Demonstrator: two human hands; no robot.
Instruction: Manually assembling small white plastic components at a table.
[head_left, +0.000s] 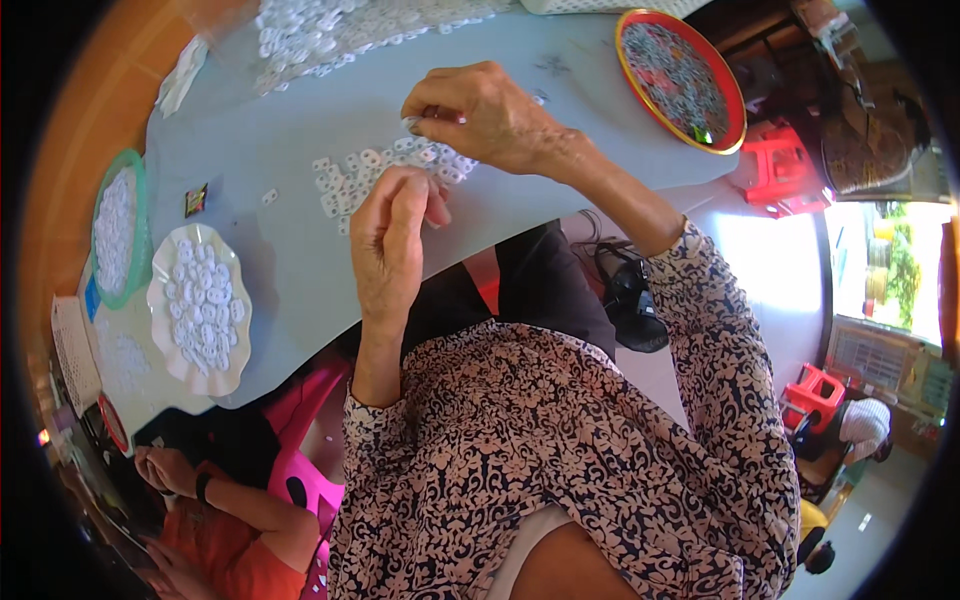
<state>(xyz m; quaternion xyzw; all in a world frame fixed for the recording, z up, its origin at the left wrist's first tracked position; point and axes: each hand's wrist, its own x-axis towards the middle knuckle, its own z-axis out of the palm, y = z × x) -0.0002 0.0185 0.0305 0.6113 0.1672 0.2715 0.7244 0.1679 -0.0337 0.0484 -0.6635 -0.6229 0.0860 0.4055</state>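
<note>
Small white pieces with holes [375, 165] lie spread flat in a patch on the grey-blue table [300, 260]. Above the far edge of that patch, my right hand [490, 115] is closed in a pinch, with a small white piece [411, 122] at its fingertips. My left hand [393, 235] is at the patch's near side, fingers curled together. Whatever those fingers may hold is hidden. One loose white piece [270, 196] rests to the left of the patch.
Left are a scalloped white dish [240, 345] of white pieces, a green basket [135, 265] and a small packet [196, 200]. A clear bag of pieces [350, 45] lies far back. A red tray [738, 120] holds small grey parts. A person in orange [240, 545] sits lower left.
</note>
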